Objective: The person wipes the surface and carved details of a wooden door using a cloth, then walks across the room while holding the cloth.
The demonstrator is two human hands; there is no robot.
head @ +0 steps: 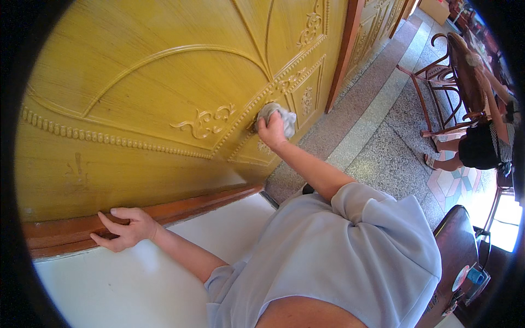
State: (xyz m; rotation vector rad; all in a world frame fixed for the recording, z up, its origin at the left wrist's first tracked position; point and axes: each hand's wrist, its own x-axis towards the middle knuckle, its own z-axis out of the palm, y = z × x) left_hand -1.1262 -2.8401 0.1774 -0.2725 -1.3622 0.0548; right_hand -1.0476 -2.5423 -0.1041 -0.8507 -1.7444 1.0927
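A yellow carved wooden panel (164,94), with beaded mouldings and raised scrolls, fills the upper left of the head view. My right hand (272,132) grips a crumpled pale grey cloth (286,121) against its carved lower band. Lower left, my left hand (127,230) rests with spread fingers on the reddish-brown wooden frame (176,210) beside the panel. There is nothing in that hand. Part of the panel's surface is hidden behind the cloth.
White wall (123,283) adjoins the frame. Beyond the speckled stone floor (369,151), another person (480,145) stands by a rattan-style chair (434,82). A dark table (455,238) holding small items is at the lower right. A cardboard box (434,10) lies farther off.
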